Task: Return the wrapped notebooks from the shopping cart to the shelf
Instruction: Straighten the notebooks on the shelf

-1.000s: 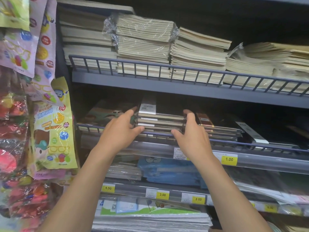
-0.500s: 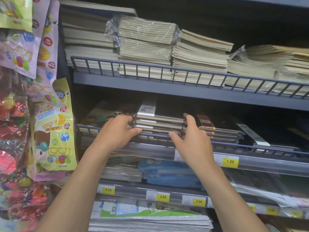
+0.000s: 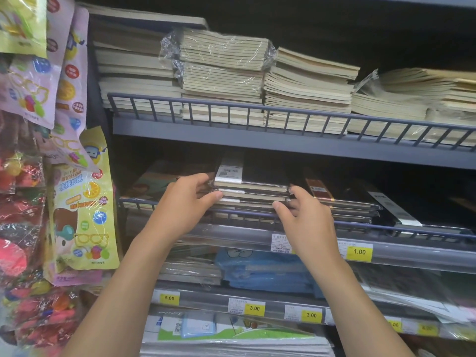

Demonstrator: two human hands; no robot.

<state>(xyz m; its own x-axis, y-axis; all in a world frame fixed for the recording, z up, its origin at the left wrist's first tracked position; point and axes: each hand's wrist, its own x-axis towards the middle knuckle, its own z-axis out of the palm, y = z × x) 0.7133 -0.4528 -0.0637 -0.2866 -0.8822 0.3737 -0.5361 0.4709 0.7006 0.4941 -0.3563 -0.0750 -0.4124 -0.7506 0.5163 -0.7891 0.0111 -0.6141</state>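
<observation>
My left hand's (image 3: 184, 202) fingertips curl out of sight at the left end of the wrapped notebooks (image 3: 253, 191), whose far ends are lost in shadow under the upper shelf (image 3: 283, 148). The white shelf label's (image 3: 280, 244) print is too small to read; the yellow price tags (image 3: 426, 329) at lower right are blurred.

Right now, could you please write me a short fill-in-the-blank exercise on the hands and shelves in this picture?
The left hand grips the plastic-wrapped stack of dark notebooks at its left end; the right hand grips its ____ end.
The yellow price tag beside the right wrist reads ____.
The blue soft packs lie one shelf ____ those notebooks.
Missing words: right; 1.00; below.
</observation>
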